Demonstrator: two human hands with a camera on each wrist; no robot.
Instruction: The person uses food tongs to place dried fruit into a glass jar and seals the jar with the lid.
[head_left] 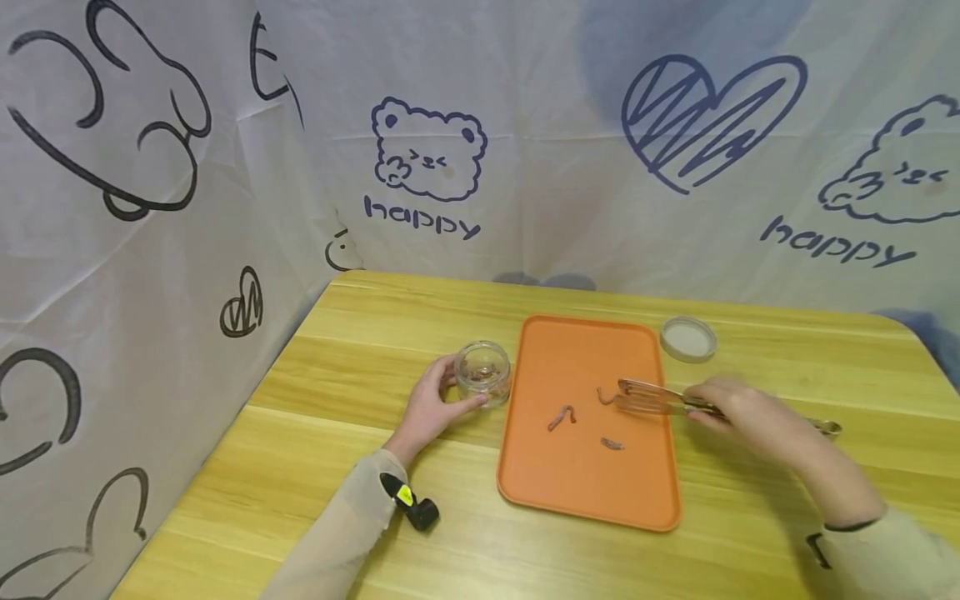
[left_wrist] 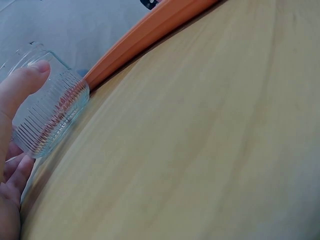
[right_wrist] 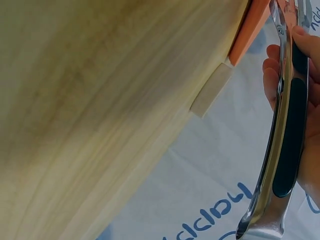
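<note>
My left hand (head_left: 431,410) holds a clear glass jar (head_left: 482,392) on the table, thumb and fingers round its sides. Reddish-brown bits lie in the bottom of the ribbed jar (left_wrist: 55,112). My right hand (head_left: 757,421) grips metal tongs (right_wrist: 291,137) with dark inlaid handles. Their two arms stand apart over the right half of an orange tray (head_left: 577,500). One thin brown worm-like strip (head_left: 603,397) lies right at the tongs' tips. A bent worm-like strip (head_left: 561,417) and a short brown piece (head_left: 612,444) lie nearer on the tray.
A round, pale lid (head_left: 688,340) rests on the wooden table (head_left: 360,333) beyond the tray's right far corner. The jar stands close to the tray's left edge. Behind the table hangs a white cloth (head_left: 547,192) with drawn bears and hearts.
</note>
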